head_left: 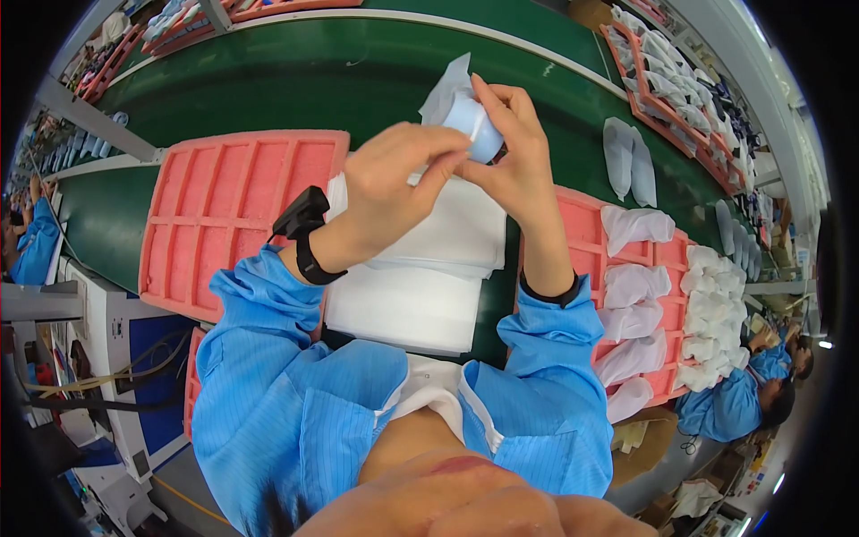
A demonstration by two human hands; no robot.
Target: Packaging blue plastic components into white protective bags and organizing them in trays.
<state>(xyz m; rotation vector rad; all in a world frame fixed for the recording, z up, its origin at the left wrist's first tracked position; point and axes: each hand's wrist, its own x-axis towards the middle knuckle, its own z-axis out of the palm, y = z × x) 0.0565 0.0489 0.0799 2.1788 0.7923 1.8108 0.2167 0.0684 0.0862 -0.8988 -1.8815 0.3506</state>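
Hands meet in the middle, up over the green belt [268,80]. The left hand [394,183] and the right hand [514,152] both pinch one small pale blue shoe piece [474,125]. The fingers of each hand are closed on it, one hand on each side. A thin sheet of white paper [445,89] sticks up behind the piece and touches it. The left wrist has a black band [309,234] on it. Both arms wear blue sleeves [268,358].

Under the hands lies a stack of white sheets [420,286] on the desk. On the left, just beside the stack, is an empty pink tray [224,215] with long slots. On the right, another pink tray [582,219] holds white wrapped bundles [631,286]. Two pale blue insoles [626,159] lie on the belt, farther off to the right. At the lower right, another person in a blue coat [729,407] bends over their own work.
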